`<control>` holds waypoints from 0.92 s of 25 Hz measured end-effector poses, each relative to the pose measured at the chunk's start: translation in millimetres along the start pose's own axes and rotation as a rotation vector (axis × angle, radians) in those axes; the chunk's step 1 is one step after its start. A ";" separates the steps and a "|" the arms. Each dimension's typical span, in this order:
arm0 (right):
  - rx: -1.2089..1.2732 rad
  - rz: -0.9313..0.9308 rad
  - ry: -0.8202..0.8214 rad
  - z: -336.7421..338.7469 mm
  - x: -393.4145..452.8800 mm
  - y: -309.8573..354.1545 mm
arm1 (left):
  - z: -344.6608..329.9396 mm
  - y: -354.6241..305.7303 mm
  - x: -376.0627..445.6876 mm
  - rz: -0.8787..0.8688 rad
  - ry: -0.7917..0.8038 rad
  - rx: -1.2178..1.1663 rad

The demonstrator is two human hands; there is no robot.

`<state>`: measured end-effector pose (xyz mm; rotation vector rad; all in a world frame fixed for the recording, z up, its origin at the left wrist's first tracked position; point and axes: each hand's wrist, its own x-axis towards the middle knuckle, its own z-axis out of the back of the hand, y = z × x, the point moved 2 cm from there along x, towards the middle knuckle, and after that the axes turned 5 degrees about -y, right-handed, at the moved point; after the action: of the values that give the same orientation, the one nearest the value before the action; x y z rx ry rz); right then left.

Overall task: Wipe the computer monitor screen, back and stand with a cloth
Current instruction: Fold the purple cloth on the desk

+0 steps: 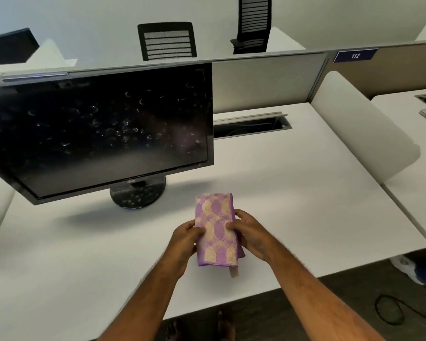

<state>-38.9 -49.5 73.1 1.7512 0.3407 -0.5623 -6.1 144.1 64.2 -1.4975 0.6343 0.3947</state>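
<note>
Folded cloth (217, 230), purple with pale cream ovals (nubbly, towel-like weave), held upright above the desk (293, 193) just in front of the monitor's stand. Gripped on both sides: left hand (186, 238) with thumb curled onto the front of the left edge, right hand (250, 232) with thumb pressed across the right edge and fingers wrapped behind. A small tan tab poking out below the bottom hem.

Monitor (99, 129) to the left and beyond the cloth, apart from it; wide black screen, switched off, tilted in the wide-angle view. Glass speckled all over with small pale crescent-shaped smudges, thickest near the middle. Thin glossy black frame, faint logo on the lower edge. Round glossy black stand (138, 193) flat on the desk, also dotted with marks.

Desk smooth, matte white, rectangular, with a long open cable slot (252, 125) near the far edge, to the right of the screen. Grey fabric divider panel (263, 82) behind it, a blue tag (355, 56) reading 112 on the next panel. White curved side screen (362, 134) at the desk's right end. Two black mesh-backed chairs (167, 40) beyond the divider. Dark carpet below, with a black cable (389, 308) looped on it at the right.
</note>
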 end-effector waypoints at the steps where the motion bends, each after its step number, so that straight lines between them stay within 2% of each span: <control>1: -0.029 0.007 0.024 -1.5 -0.1 2.3 | 4.0 -1.5 0.4 0.016 -0.005 0.004; 6: -0.103 0.073 0.082 -13.2 -0.4 9.5 | 15.8 -6.2 0.2 0.054 -0.023 -0.014; 13: -0.047 0.161 0.059 -22.1 0.6 11.9 | 24.6 -17.1 -6.3 -0.043 -0.012 -0.076; 16: -0.127 0.234 0.082 -30.0 -4.8 17.9 | 27.5 -16.4 -6.9 -0.060 0.035 -0.106; 23: -0.239 0.311 0.057 -29.9 -2.9 29.0 | 35.0 -26.9 -19.7 -0.016 -0.020 -0.310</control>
<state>-20.9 -27.7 103.9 1.5518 0.1616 -0.2371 0.0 179.9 96.0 -1.7895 0.5624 0.5122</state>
